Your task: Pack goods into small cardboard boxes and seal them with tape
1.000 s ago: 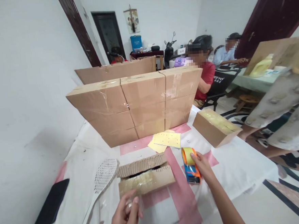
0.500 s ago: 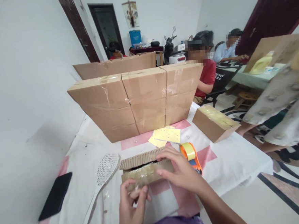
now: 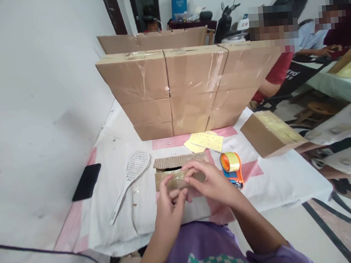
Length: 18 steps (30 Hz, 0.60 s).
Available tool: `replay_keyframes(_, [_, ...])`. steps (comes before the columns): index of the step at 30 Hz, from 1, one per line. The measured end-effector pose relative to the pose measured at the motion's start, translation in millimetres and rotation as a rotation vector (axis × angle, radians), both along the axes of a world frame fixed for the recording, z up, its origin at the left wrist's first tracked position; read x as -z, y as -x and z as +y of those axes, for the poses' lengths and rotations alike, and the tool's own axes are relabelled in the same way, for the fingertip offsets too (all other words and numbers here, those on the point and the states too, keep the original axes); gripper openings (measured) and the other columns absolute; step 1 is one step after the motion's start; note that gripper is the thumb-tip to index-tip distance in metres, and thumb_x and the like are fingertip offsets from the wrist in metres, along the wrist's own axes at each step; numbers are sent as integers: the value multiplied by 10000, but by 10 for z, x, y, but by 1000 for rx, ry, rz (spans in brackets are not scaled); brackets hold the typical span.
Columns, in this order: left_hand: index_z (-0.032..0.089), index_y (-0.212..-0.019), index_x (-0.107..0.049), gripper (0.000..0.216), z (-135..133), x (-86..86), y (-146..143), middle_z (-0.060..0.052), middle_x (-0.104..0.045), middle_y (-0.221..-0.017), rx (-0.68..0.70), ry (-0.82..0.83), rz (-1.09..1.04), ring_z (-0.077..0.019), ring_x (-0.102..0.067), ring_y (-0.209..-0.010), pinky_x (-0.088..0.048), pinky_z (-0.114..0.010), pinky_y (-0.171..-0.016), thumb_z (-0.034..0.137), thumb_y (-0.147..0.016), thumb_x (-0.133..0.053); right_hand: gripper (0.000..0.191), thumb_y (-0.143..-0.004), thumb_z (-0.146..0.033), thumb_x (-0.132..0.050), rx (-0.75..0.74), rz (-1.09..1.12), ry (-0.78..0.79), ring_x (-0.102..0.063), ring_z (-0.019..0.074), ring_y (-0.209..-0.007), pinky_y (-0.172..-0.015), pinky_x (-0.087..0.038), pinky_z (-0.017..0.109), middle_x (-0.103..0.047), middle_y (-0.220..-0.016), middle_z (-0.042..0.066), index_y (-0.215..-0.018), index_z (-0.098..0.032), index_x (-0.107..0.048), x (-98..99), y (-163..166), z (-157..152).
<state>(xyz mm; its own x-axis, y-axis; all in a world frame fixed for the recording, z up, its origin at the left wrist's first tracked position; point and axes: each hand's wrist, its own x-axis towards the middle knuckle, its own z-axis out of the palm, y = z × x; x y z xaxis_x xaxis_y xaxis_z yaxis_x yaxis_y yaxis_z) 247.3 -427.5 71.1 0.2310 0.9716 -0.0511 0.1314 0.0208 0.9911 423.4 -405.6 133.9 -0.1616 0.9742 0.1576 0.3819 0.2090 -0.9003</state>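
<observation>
A small cardboard box [image 3: 178, 172] with a corrugated open flap lies on the table in front of me. My left hand [image 3: 168, 202] pinches at its near edge with the fingers pressed together. My right hand [image 3: 210, 181] lies over the box's right end, fingers curled onto its taped top. Just right of my right hand stands an orange and blue tape dispenser [image 3: 232, 168] with a yellowish roll; no hand touches it.
A wall of stacked taped cartons [image 3: 190, 86] stands across the table behind. Yellow perforated sheets [image 3: 206, 141], a white slotted ladle [image 3: 130, 178], a black phone [image 3: 87, 187] and another carton [image 3: 268, 135] lie around. People sit beyond, at the right.
My right hand let go of the tape dispenser and came left onto the small box. My left hand moved up to the box's near edge. The view tilted down.
</observation>
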Motion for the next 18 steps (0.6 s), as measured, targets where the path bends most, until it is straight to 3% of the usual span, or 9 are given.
replay_keyframes(2, [209, -1351, -387, 485, 110, -19, 82, -7, -720, -743, -76, -164, 200, -200, -685, -657, -505, -314, -648, 452, -964, -547, 118, -895, -189, -622, 84, -21, -68, -694, 170, -881, -843, -494, 318, -727, -945, 7, -996, -245, -644, -18, -59, 41])
replay_keyframes(4, [202, -1358, -463, 485, 245, -1, 166, -120, -751, -1045, -106, -408, 451, -278, -707, -982, -503, -425, -861, 436, -948, -575, 96, -892, -202, -632, 144, -39, -65, -687, 164, -842, -834, -476, 317, -723, -896, -4, -978, -244, -634, -44, -122, 85])
replay_keyframes(7, [190, -1470, -422, 612, 420, 81, 239, -191, -578, -1435, 45, -628, 763, -355, -472, -1389, -286, -572, -1115, 444, -942, -595, 132, -876, -217, -654, 118, -8, 29, -676, 165, -818, -814, -459, 309, -715, -799, -28, -999, -246, -618, -61, -181, 156])
replay_keyframes(9, [174, -1537, -328, 684, 484, 143, 247, -201, -528, -1487, 127, -631, 863, -345, -423, -1432, -183, -601, -1156, 461, -962, -562, 148, -867, -224, -653, 40, 70, 104, -669, 166, -805, -783, -460, 299, -716, -788, -25, -1007, -240, -608, -29, -185, 219])
replay_keyframes(13, [185, -1572, -281, 736, 502, 228, 228, -206, -508, -1502, 130, -633, 915, -342, -443, -1419, -129, -607, -1167, 509, -965, -543, 178, -857, -191, -602, -49, 122, 211, -666, 167, -760, -731, -459, 287, -717, -776, -18, -1031, -222, -581, 138, -127, 414])
replay_keyframes(15, [243, -1565, -319, 731, 494, 257, 227, -177, -527, -1494, 136, -690, 918, -361, -414, -1436, -99, -628, -1164, 527, -944, -579, 168, -849, -167, -578, -22, 22, 184, -661, 169, -755, -752, -455, 298, -710, -765, -17, -1012, -210, -585, 227, -85, 520])
replay_keyframes(18, [355, -1459, -505, 548, 486, 301, 239, -126, -520, -1510, 147, -795, 945, -394, -393, -1442, -66, -662, -1151, 460, -935, -627, 131, -843, -131, -575, 0, -228, 109, -637, 171, -787, -879, -417, 354, -705, -767, -21, -946, -201, -614, 313, -35, 629])
